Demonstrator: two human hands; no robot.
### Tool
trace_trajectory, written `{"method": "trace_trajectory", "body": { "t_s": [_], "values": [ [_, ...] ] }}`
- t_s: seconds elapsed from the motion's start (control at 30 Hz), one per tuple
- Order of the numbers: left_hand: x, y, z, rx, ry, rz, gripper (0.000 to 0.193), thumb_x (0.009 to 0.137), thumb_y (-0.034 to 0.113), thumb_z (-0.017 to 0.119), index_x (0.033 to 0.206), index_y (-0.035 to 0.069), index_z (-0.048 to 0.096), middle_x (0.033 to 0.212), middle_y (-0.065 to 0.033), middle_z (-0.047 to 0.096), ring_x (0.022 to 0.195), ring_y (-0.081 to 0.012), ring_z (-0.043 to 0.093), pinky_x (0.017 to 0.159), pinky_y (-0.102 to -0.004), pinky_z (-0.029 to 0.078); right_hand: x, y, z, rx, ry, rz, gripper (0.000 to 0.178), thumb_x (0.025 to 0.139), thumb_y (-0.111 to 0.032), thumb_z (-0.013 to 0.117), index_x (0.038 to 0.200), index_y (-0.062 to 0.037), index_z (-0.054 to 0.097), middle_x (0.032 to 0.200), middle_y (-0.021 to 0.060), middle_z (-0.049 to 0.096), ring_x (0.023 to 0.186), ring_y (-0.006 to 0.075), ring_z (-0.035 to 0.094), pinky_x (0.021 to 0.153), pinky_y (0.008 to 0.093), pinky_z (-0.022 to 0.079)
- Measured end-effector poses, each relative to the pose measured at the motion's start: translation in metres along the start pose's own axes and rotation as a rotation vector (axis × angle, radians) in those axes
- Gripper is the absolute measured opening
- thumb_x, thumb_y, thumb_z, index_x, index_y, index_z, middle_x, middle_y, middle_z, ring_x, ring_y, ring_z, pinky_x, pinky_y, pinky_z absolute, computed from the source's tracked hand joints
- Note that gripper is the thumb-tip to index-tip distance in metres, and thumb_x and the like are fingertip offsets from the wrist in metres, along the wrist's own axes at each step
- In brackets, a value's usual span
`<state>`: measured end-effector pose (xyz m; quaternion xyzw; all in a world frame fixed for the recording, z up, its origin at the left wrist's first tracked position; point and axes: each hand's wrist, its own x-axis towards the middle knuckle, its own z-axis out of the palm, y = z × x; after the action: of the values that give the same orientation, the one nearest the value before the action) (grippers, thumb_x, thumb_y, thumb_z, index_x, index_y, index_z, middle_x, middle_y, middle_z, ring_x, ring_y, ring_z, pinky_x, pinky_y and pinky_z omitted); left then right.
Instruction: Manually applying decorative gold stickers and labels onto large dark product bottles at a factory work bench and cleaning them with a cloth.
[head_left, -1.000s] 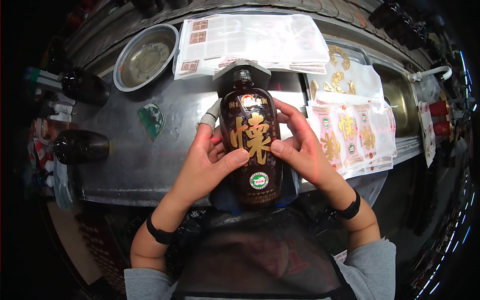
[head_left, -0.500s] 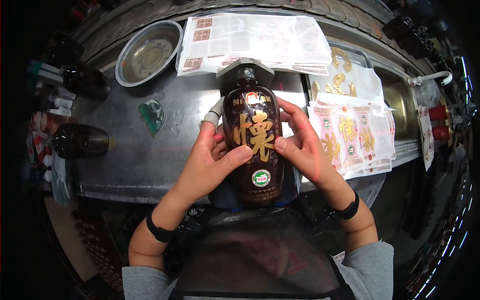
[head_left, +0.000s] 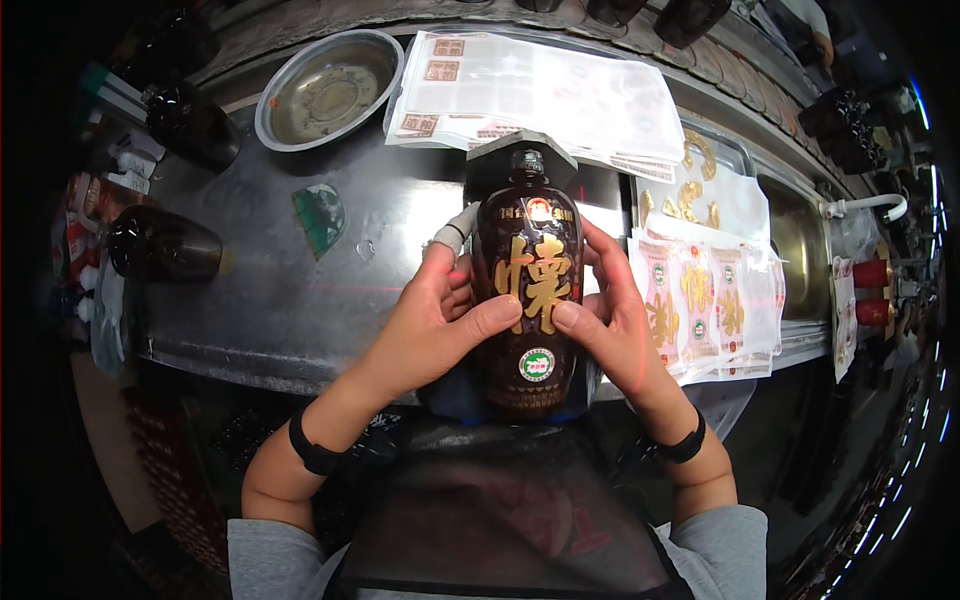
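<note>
A dark brown glass bottle (head_left: pixel 535 385) stands before me, its open-looking threaded neck pointing away. Large gold lettering, a small red emblem and a round green-and-white sticker decorate its front. My left hand (head_left: pixel 430 315) wraps its left side, thumb pressed on the gold lettering; a pale wrapping covers one fingertip. On the right side my right hand (head_left: pixel 620 310) grips the bottle, its thumb at the lower right of the lettering. Both hands' other fingers go partly behind the glass. A grey angular stand (head_left: pixel 480 165) shows behind the bottle's neck.
On the metal table lie a water basin (head_left: pixel 275 125), stacked transfer sheets (head_left: pixel 470 80), a green scraper-like piece (head_left: pixel 320 220) and pink-and-gold decal sheets (head_left: pixel 700 300). More dark bottles (head_left: pixel 165 245) stand at left. A sink (head_left: pixel 800 240) with a white tap (head_left: pixel 865 205) lies at right.
The view has shifted slightly, so table things sit further right. My right thumb has slid lower and inward on the bottle, closer to the left thumb. Both hands keep hold.
</note>
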<state>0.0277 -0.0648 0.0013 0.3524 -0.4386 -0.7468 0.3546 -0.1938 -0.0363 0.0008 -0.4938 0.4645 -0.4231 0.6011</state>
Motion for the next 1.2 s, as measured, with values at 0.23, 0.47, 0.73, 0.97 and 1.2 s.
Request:
{"method": "trace_trajectory", "body": {
  "t_s": [0.23,0.47,0.73,0.97,1.2],
  "values": [
    [0.001,-0.002,0.001,0.023,-0.006,0.013,0.09,0.091,0.022,0.074,0.157,0.006,0.013,0.139,-0.0209,0.049,0.129,-0.0244,0.051,0.11,-0.0391,0.04,0.001,-0.001,0.002,0.054,0.04,-0.018,0.085,0.088,-0.016,0.073,0.155,-0.0037,0.023,0.142,0.0214,0.041,0.097,0.0184,0.069,0.075,0.0229,0.057],
    [0.019,0.019,0.005,-0.042,0.049,-0.013,0.083,0.095,0.024,0.07,0.153,-0.002,0.018,0.134,-0.0192,0.055,0.124,-0.0208,0.055,0.104,-0.0334,0.045,0.029,-0.021,-0.006,-0.013,0.162,0.04,0.051,0.092,-0.031,0.069,0.129,0.0003,0.054,0.118,0.0113,0.059,0.115,0.0167,0.055,0.099,0.0317,0.046],
    [0.025,0.017,0.009,-0.076,0.109,-0.011,0.065,0.095,0.025,0.069,0.145,0.001,0.035,0.127,-0.015,0.061,0.115,-0.0175,0.06,0.099,-0.0313,0.049,0.043,-0.018,0.008,0.049,0.2,0.026,0.04,0.093,-0.023,0.072,0.12,-0.0001,0.054,0.115,0.0081,0.057,0.1,0.0119,0.061,0.08,0.0239,0.054],
    [0.03,0.03,0.012,-0.177,0.176,-0.085,0.061,0.096,0.024,0.068,0.143,0.001,0.037,0.125,-0.0146,0.063,0.114,-0.0164,0.061,0.098,-0.0305,0.048,0.047,-0.028,0.0,-0.02,0.203,0.103,0.036,0.094,-0.027,0.069,0.115,-0.0002,0.058,0.112,0.0087,0.061,0.105,0.0139,0.059,0.092,0.0275,0.048],
    [0.037,0.027,0.015,-0.164,0.188,-0.101,0.054,0.097,0.026,0.066,0.138,0.001,0.042,0.125,-0.0139,0.063,0.115,-0.0162,0.06,0.099,-0.0303,0.047,0.054,-0.016,0.002,0.012,0.196,0.079,0.038,0.093,-0.031,0.07,0.111,0.0001,0.056,0.105,0.008,0.059,0.102,0.0135,0.056,0.09,0.0272,0.046]
  ]
}}
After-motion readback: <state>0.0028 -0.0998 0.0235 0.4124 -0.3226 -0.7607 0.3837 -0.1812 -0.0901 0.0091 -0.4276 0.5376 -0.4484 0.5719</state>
